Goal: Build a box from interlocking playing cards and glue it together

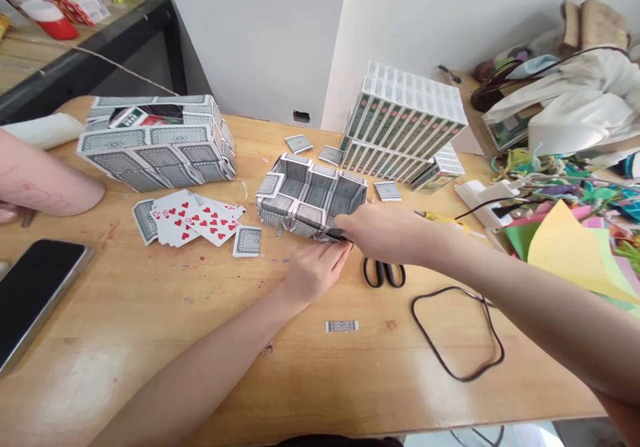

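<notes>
An open-topped box made of folded playing cards (305,197) rests on the wooden table, its patterned card backs facing out. My right hand (373,230) grips its near right corner, thumb and fingers pinched on the wall. Low against the same corner, my left hand (317,270) has its fingers pressed together on the outside of the wall. Part of that corner is hidden by both hands. Black-handled scissors (384,272) lie just right of my hands, blades covered by my right wrist. A cut strip of card (342,326) lies nearer me.
A larger card box (157,144) stands back left, behind loose playing cards (185,219). Stacked card packs (403,124) rise behind the work. A black cable loop (457,367), yellow glue gun (445,220), power strip (483,204) and coloured paper (565,254) occupy the right. A phone (37,294) and another person's arm (47,170) are left.
</notes>
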